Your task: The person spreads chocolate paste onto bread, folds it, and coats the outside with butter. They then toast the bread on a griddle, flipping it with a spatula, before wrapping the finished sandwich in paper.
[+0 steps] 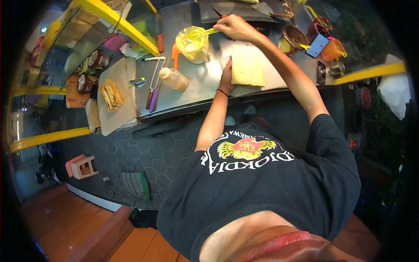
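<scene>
My right hand (238,29) is closed round the handle of a yellow spatula (207,32), whose far end dips into a tub of pale yellow spread (192,45). Against the left side of a block of yellowish bread (247,66) my left hand (226,78) is closed, steadying it on a white board (273,72). Left of the tub stand a squeeze bottle (173,79) with pale contents and an orange spatula (176,54). Tongs (153,78) and a purple-handled tool (153,100) lie further left.
A toasted, ridged bread (111,95) rests on paper at the left. A dark griddle (244,12) with metal scrapers is at the back. To the right are a brown-smeared tub (293,40), a phone (317,45) and an orange container (333,49). Yellow frame bars (118,24) edge the counter.
</scene>
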Demonstrator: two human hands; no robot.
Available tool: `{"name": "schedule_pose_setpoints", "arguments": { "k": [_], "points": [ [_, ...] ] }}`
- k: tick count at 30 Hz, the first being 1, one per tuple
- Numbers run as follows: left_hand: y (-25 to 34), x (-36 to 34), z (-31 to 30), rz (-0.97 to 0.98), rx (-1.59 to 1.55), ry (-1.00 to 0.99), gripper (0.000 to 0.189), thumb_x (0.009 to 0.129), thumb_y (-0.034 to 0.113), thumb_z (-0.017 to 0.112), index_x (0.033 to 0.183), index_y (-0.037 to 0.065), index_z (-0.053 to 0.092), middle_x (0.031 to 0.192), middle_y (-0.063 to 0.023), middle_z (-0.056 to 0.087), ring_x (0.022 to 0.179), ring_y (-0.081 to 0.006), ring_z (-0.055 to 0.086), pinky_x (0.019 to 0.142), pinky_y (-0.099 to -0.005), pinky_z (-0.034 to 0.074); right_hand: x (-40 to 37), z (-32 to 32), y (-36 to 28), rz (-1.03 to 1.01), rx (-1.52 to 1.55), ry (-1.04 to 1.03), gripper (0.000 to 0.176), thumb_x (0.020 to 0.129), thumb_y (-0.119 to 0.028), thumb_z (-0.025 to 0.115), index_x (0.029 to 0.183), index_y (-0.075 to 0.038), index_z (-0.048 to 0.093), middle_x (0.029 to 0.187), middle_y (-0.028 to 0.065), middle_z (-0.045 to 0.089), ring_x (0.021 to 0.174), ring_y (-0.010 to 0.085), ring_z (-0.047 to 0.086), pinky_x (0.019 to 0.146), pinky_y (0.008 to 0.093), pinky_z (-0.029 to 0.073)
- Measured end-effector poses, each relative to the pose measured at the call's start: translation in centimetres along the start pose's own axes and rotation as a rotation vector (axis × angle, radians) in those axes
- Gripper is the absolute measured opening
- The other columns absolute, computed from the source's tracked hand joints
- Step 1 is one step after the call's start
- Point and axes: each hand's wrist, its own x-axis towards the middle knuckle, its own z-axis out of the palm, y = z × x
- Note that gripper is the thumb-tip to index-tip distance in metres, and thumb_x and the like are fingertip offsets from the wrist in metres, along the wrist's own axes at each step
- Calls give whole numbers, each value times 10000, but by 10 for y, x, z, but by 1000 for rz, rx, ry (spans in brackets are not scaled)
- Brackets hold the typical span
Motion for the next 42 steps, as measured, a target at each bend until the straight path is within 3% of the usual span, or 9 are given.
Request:
{"name": "schedule_pose_setpoints", "arguments": {
  "k": [7,11,12,17,27,30,34,37,42],
  "points": [
    [-6,9,-21,37,-17,43,448,1005,337,409,1327,40,502,1271,-126,609,1143,-271,604,993,-413,483,-190,-57,64,266,133,184,289,969,-259,572,1013,2,688,624,18,559,513,58,496,450,239,404],
    [-2,7,-14,-10,-27,50,408,1003,316,410,1316,70,501,1256,-119,606,1125,-257,606,966,-396,495,-246,-20,85,438,178,320,244,961,-206,594,1031,10,681,800,73,690,753,128,628,677,275,491],
    [-2,7,-15,-12,-44,46,407,1003,317,409,1312,69,504,1254,-120,608,1124,-259,607,964,-399,497,-249,-5,92,321,142,423,216,955,-175,600,1046,4,683,948,109,713,893,170,647,797,285,483],
    [-3,3,-14,-2,-7,58,464,999,354,420,1303,19,522,1256,-145,617,1137,-286,606,991,-417,483,-267,32,62,157,-133,322,201,913,-121,615,1077,-35,693,734,143,530,677,298,579,643,399,450],
    [-2,-2,-6,-44,30,77,478,999,369,413,1318,27,513,1281,-138,603,1157,-291,595,1002,-429,473,-257,19,78,336,58,426,236,955,-172,573,1064,4,684,841,153,650,764,269,623,713,340,471],
    [0,1,-9,-40,-5,41,474,997,365,420,1315,26,516,1283,-136,602,1154,-293,596,1002,-433,472,-266,5,76,309,86,139,252,950,-184,573,1075,3,686,984,159,700,882,268,660,795,333,493],
    [-3,3,-12,-7,-4,40,471,993,358,432,1316,26,515,1285,-138,601,1156,-298,594,1003,-441,470,-274,-5,79,307,73,213,255,946,-189,575,1067,6,687,1034,152,704,935,248,668,819,327,496],
    [-2,5,-13,-33,-20,30,474,992,361,435,1319,28,515,1285,-145,599,1162,-305,590,1005,-447,469,-255,16,87,279,114,457,251,946,-183,573,1071,5,684,1014,157,701,920,255,668,801,341,496],
    [-3,9,-19,-10,15,50,491,994,379,425,1326,26,508,1290,-148,594,1165,-314,588,1013,-451,465,-301,36,60,250,-27,254,218,919,-130,603,1081,-7,683,832,166,630,771,314,621,706,379,477]
  ]
}}
